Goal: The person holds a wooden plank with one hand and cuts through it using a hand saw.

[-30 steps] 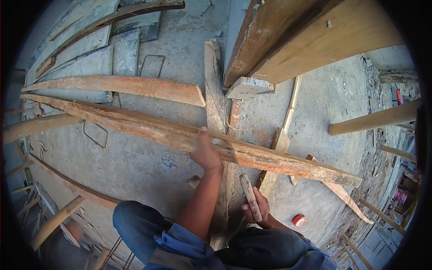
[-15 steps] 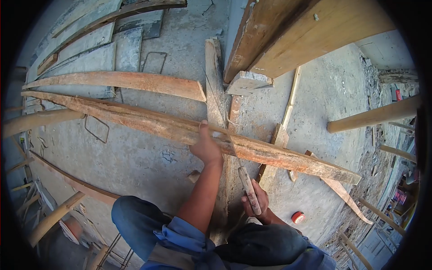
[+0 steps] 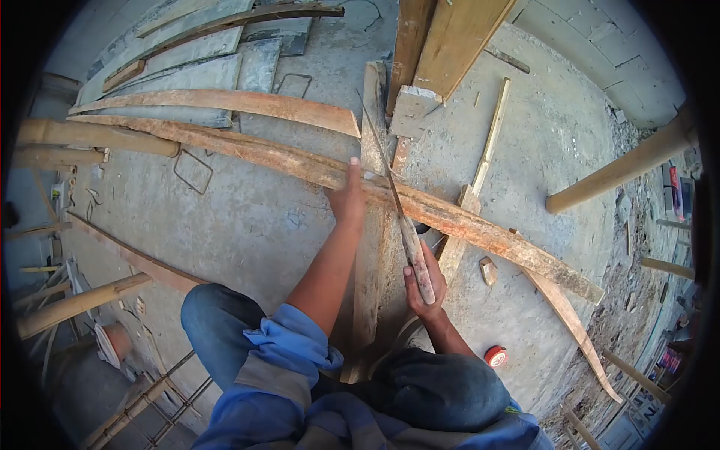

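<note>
Over a bare concrete floor, a saw lies across a long plank

Near the middle of the view, the long plank rests slantwise over a pale board that runs away from the person's knees. The left hand clasps its near edge, thumb laid over the upper face, the other fingers mostly hidden. The right hand is closed around the saw's wooden handle, and the thin blade passes over the plank just right of the left thumb; whether its teeth sit in a cut is too small to tell.

Space beyond the blade is crowded. A thick timber post stands close to the right of the tip, its foot near a pale block, while the end of a second plank reaches almost to the tip from the left. Behind that plank lie grey panels, and a bent metal rod lies on the near side of the long plank.

To the right are a narrow strip, a small offcut, a tapered piece beneath the plank's far end, and a slanting round pole. A red tape measure sits near the right knee.
</note>
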A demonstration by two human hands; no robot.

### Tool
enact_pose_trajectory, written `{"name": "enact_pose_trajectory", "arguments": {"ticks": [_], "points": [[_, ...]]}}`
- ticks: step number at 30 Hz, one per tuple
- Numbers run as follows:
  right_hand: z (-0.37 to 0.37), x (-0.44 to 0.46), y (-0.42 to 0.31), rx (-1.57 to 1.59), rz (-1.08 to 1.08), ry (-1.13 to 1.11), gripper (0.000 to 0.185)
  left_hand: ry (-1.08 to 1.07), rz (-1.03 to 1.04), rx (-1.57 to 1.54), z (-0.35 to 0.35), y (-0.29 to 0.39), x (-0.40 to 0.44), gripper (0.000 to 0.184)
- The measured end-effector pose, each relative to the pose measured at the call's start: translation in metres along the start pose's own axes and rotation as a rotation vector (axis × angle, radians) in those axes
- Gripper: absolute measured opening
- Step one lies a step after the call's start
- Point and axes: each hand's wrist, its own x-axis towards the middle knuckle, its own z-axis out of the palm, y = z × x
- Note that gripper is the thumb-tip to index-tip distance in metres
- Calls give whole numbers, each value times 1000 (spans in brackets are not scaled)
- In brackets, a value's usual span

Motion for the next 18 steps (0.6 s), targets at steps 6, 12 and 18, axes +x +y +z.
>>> {"name": "enact_pose_trajectory", "arguments": {"ticks": [6, 12, 18], "points": [[2, 1, -2, 16, -8, 12, 59, -143, 1030, 779, -57, 51, -35, 105], [7, -3, -1, 62, -3, 6, 57, -770, 1312, 1242, -48, 77, 10, 91], [9, -1, -2, -55, -116, 36, 61, -825, 1391, 1211, -35, 76, 33, 63]]}}
